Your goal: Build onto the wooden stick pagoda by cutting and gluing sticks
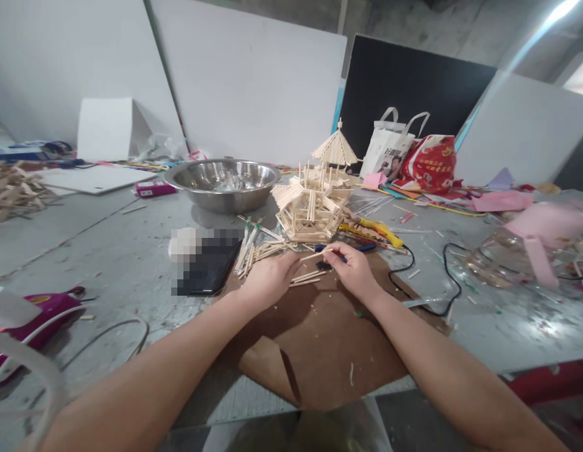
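Both my hands rest on a brown cardboard sheet [319, 339] on the grey table. My left hand [267, 279] is closed, its fingertips at the near end of a thin wooden stick [314, 255]. My right hand [350, 267] pinches the same stick at its far end. Under the hands lie two or three more loose sticks [307, 278]. Just beyond them stands a wooden stick pavilion model [314, 201] with a pointed roof. A bundle of sticks [253, 248] lies to the left of the model.
A steel bowl [223, 182] sits behind left. A black phone [209, 267] lies left of the cardboard. A yellow glue gun [380, 231] and black cable [442, 276] lie right. Bags [413, 160], paper scraps, a glass jar [502, 257] and a purple tool [37, 314] surround.
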`<state>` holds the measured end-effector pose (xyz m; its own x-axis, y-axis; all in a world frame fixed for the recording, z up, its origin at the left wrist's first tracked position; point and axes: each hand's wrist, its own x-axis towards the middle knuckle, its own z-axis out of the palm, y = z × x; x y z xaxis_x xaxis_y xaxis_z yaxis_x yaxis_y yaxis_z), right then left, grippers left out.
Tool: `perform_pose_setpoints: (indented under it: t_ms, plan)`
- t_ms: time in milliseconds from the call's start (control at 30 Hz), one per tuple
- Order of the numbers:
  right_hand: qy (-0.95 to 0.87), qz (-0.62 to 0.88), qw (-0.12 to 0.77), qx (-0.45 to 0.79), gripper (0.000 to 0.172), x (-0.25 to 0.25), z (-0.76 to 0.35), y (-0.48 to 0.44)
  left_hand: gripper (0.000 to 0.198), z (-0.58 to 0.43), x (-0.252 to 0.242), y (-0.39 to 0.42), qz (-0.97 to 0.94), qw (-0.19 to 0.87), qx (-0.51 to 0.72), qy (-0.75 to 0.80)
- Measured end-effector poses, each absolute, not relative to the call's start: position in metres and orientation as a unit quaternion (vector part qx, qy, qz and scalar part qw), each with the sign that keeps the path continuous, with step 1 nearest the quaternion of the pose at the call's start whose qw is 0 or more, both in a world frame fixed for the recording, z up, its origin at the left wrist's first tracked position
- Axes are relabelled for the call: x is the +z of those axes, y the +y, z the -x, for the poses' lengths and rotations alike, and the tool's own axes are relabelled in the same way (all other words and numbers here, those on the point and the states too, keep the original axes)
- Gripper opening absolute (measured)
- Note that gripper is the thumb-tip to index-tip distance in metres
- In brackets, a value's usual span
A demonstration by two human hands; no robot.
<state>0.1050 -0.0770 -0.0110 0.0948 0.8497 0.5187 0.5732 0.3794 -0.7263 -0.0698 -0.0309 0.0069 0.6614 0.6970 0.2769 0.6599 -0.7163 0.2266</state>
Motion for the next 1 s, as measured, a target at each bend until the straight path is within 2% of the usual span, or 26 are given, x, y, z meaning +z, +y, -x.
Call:
perform_pose_setpoints:
  t_ms: [67,133,233,333,433,567,700,867,1000]
  plan:
    - [-0.670,0.566,0.467,0.112,0.026,-0.008,-0.113,-0.075,0.030,0.071,0.007,-0.029,-0.906,0.052,0.171,0.384]
    - [-0.692,0.602,0.393,0.065,0.036,-0.003,-0.122,-0.074,0.031,0.071,0.007,-0.028,-0.899,0.054,0.173,0.400]
    - [-0.721,0.660,0.211,0.015,0.059,0.003,-0.140,-0.074,0.030,0.072,0.006,-0.027,-0.888,0.067,0.184,0.416]
    - [-0.697,0.713,0.039,0.065,0.082,0.003,-0.157,-0.076,0.029,0.073,0.006,-0.025,-0.877,0.089,0.202,0.426]
    - [-0.669,0.734,-0.047,0.107,0.092,0.000,-0.168,-0.075,0.026,0.073,0.006,-0.022,-0.865,0.131,0.234,0.424]
    - [-0.652,0.746,-0.070,0.118,0.094,-0.003,-0.175,-0.072,0.025,0.072,0.006,-0.019,-0.850,0.196,0.276,0.403]
    - [-0.657,0.747,-0.049,0.090,0.088,-0.005,-0.177,-0.068,0.028,0.072,0.007,-0.018,-0.831,0.244,0.299,0.402]
    - [-0.663,0.747,-0.030,0.036,0.065,-0.005,-0.174,-0.066,0.029,0.072,0.012,-0.020,-0.809,0.281,0.305,0.417]
    - [-0.658,0.752,-0.020,0.040,0.046,0.001,-0.171,-0.069,0.029,0.073,0.012,-0.020,-0.799,0.294,0.311,0.422]
